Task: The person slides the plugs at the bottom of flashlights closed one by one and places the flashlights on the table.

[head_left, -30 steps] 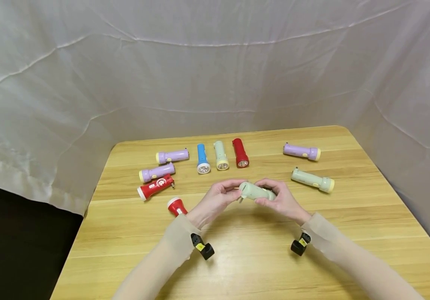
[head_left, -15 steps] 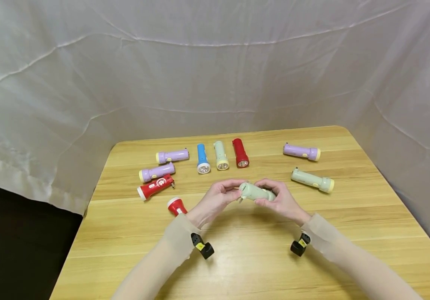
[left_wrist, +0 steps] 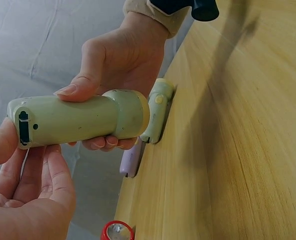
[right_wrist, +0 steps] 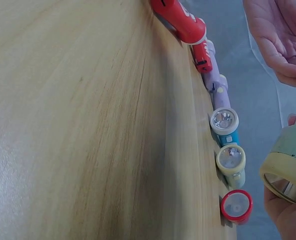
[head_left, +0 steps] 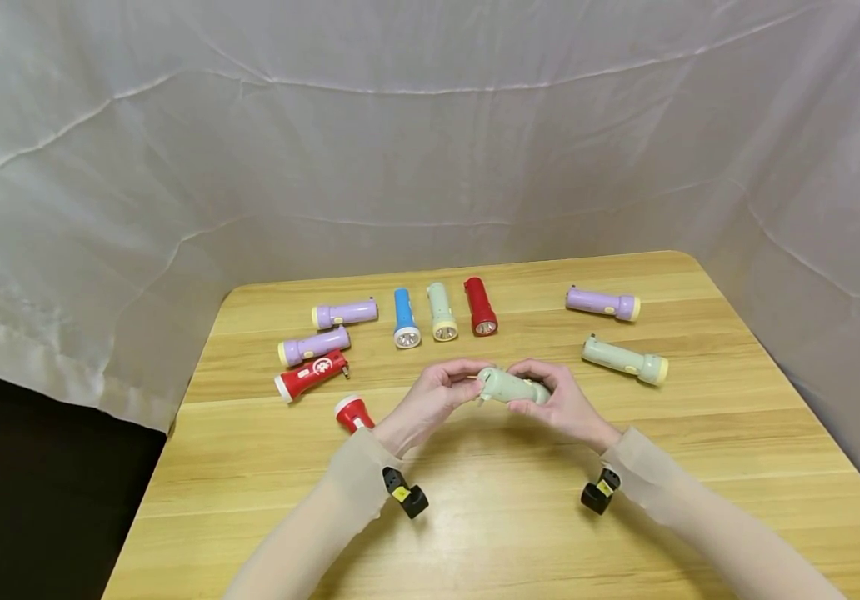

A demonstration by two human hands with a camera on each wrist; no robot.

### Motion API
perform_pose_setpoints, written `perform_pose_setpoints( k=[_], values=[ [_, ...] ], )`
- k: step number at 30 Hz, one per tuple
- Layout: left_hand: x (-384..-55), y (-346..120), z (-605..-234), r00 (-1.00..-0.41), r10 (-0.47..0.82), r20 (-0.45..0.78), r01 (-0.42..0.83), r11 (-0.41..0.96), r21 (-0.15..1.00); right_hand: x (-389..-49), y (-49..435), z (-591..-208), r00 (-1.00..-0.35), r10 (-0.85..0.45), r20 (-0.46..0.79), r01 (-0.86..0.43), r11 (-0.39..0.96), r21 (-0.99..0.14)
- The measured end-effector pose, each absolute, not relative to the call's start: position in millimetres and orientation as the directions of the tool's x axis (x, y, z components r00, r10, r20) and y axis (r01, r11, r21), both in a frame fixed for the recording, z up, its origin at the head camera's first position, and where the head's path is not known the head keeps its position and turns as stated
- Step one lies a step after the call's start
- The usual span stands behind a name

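Note:
Both hands hold a pale green flashlight [head_left: 507,386] above the middle of the table. My right hand [head_left: 567,406] grips it near the head, thumb on one side and fingertips on the other in the left wrist view. My left hand [head_left: 433,400] pinches the tail end between thumb and fingers. A dark slot [left_wrist: 23,127] with a metal piece across it shows in the tail. The yellow-rimmed lens [right_wrist: 285,186] faces the right wrist camera. A small light tab [head_left: 481,401] hangs under the tail; its kind is unclear.
On the wooden table [head_left: 497,517], blue [head_left: 405,318], green [head_left: 442,311] and dark red [head_left: 481,307] flashlights lie at the back. Purple [head_left: 346,312] and red [head_left: 312,374] ones lie left, another red one [head_left: 353,412] by my left wrist. Purple [head_left: 603,303] and green [head_left: 625,359] ones lie right.
The small tab under the flashlight's tail shows less than before, and the tail has shifted very slightly. Both hands keep nearly the same place and hold; the other flashlights lie as before.

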State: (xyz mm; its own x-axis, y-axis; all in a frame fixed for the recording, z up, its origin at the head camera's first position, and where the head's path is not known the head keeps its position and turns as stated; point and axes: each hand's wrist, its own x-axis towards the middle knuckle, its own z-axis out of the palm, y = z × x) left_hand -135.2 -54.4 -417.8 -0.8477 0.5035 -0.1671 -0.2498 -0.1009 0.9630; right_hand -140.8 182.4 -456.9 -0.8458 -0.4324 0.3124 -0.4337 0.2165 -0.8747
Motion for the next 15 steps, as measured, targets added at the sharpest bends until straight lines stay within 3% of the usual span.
perform_pose_setpoints(
  k=[15],
  values=[
    [-134.5, -50.1, -417.7, -0.878, 0.446, -0.174, -0.229, -0.071, 0.971, -139.9, 182.4, -457.2, -0.855, -0.434, 0.282, -0.411, 0.237, -0.880]
  ],
)
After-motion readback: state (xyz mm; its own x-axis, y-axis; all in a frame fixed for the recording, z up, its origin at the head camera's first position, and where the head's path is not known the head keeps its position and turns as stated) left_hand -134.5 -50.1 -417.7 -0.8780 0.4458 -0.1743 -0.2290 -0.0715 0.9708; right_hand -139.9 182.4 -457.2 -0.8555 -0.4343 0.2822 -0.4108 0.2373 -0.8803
